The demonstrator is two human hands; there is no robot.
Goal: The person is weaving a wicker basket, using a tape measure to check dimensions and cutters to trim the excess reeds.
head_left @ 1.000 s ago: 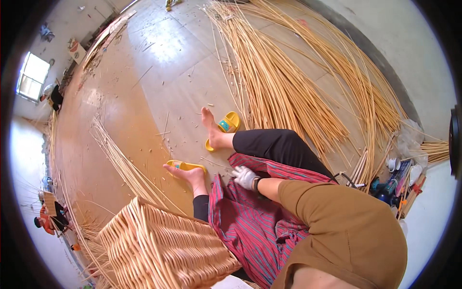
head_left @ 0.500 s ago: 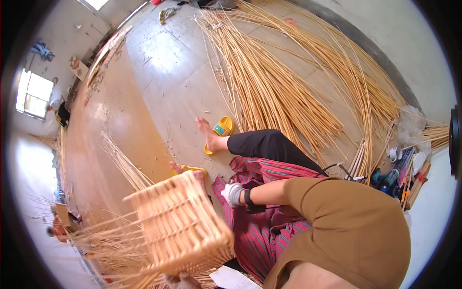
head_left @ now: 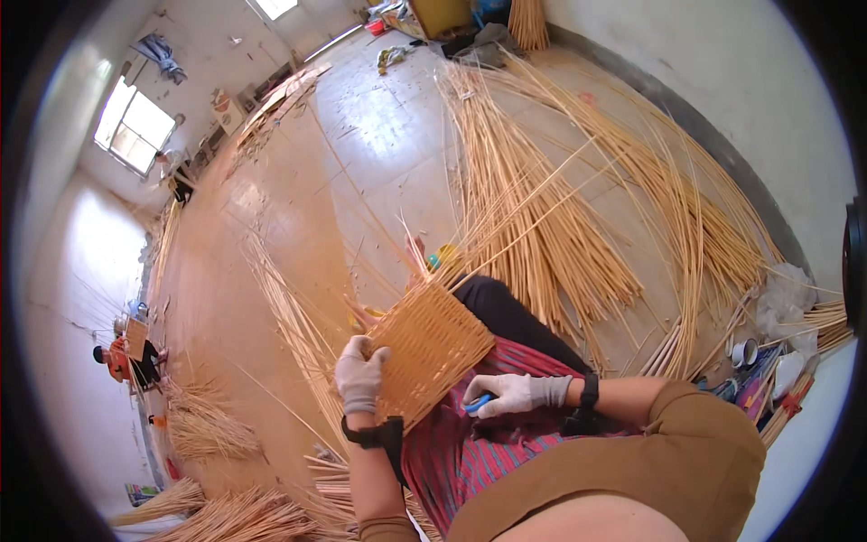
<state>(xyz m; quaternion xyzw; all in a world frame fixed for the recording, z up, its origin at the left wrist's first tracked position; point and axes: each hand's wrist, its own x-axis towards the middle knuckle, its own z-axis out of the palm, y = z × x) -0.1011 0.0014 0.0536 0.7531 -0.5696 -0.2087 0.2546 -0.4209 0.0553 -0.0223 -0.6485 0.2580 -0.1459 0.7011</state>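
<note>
A woven wicker basket piece leans over my lap, with long loose canes sticking out from its far edge. My gloved left hand grips its left edge, thumb over the near face. My right hand, also gloved, is closed round a small blue object just right of the piece, above the striped red cloth on my lap. Most of the blue object is hidden in the fingers, so its kind does not show.
Long bundles of cane lie on the floor ahead and to the right. Loose canes and cane piles are at my left. A co-worker sits by the left wall, another person farther back. Tools and a tape roll lie at far right.
The basket piece has turned and moved right, its loose canes swinging from left to the far side. My left hand has risen into view on its edge. A blue object now shows in my right hand.
</note>
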